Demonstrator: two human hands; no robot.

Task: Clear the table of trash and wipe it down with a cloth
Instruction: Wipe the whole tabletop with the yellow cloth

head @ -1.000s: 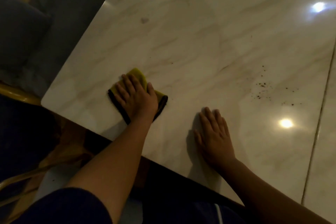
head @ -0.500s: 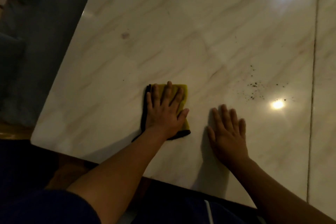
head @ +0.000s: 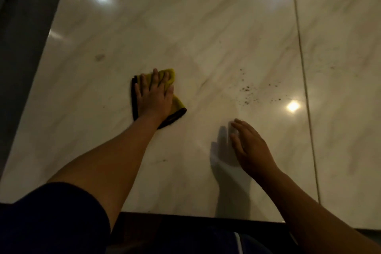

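A folded yellow cloth with a dark edge (head: 177, 105) lies on the glossy marble table (head: 185, 27), left of centre. My left hand (head: 154, 97) presses flat on the cloth with straight fingers. My right hand (head: 249, 146) hovers just over the table near the front, fingers relaxed, its shadow to the left. A scatter of dark crumbs (head: 247, 90) lies to the right of the cloth, beyond my right hand.
A small smudge (head: 99, 57) marks the table toward the left edge. A thin seam (head: 305, 88) runs front to back at the right. Grey upholstery (head: 24, 16) borders the table on the left. The table's front edge (head: 185, 215) is just before my body.
My left hand has slid the cloth to the right and farther away. My right hand has lifted off the table, where it lay flat before.
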